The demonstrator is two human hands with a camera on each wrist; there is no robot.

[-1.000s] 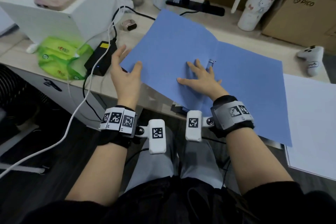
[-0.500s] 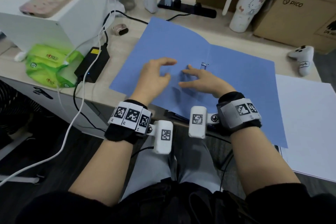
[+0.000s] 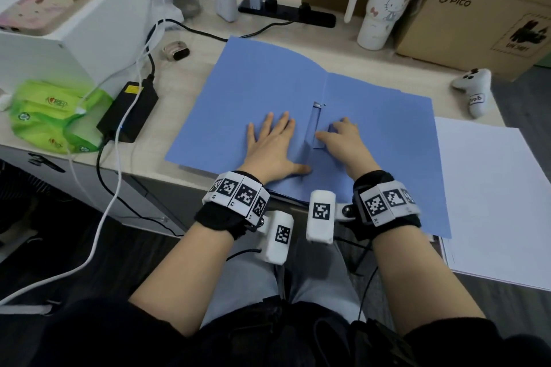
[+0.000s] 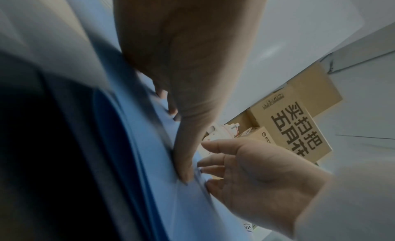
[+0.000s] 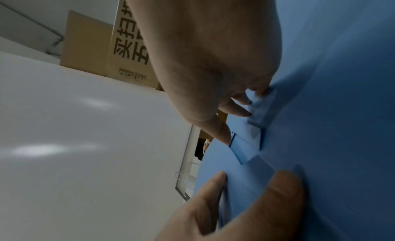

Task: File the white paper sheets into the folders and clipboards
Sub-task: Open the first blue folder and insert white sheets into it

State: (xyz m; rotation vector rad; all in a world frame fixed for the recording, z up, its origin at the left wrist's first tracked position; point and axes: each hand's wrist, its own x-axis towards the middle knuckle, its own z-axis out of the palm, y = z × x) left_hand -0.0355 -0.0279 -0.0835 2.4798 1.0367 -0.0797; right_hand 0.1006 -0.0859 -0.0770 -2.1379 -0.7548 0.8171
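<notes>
A blue folder (image 3: 268, 92) lies open on the desk. Its blue clip bar (image 3: 314, 122) runs along the spine. My left hand (image 3: 271, 143) lies flat on the left half, fingers straight, thumb (image 4: 186, 173) pressed near the spine. My right hand (image 3: 337, 134) is just right of the spine. Its curled fingertips (image 5: 245, 114) pinch the clip's raised tab (image 5: 243, 148). A stack of white paper sheets (image 3: 492, 202) lies to the right of the folder, partly under its right edge. No sheet is in either hand.
At the left stand a white box (image 3: 68, 15), green packets (image 3: 50, 116) and a black power adapter (image 3: 128, 113) with cables. At the back are a power strip (image 3: 286, 12), a tumbler (image 3: 384, 6) and a cardboard box (image 3: 477, 27). A white controller (image 3: 474, 89) lies far right.
My left hand has moved from the folder's left edge to its middle and now lies flat beside the spine. My right hand has shifted right onto the clip and curled its fingers.
</notes>
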